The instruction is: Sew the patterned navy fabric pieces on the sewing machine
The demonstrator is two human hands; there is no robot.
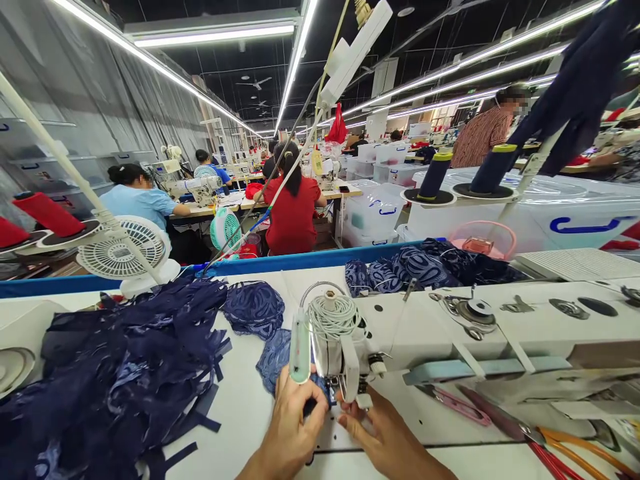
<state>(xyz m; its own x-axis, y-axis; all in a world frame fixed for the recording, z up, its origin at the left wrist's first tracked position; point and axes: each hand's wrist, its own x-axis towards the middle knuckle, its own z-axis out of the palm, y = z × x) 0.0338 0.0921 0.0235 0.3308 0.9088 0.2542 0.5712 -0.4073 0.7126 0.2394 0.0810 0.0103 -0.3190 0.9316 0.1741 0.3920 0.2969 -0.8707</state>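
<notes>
Both hands pinch a small piece of navy lace fabric (320, 390) under the needle of the white sewing machine (450, 327): left hand (295, 427) grasping its near-left edge, right hand (380, 433) guiding from the right, on the white bench (240, 400); a dark-blue lace pile (120, 373) lies left.

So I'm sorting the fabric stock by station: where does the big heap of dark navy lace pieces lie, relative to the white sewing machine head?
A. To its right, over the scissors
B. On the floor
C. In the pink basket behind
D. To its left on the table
D: the heap of dark navy lace pieces spreads over the white table, left of the white sewing machine head.
</notes>
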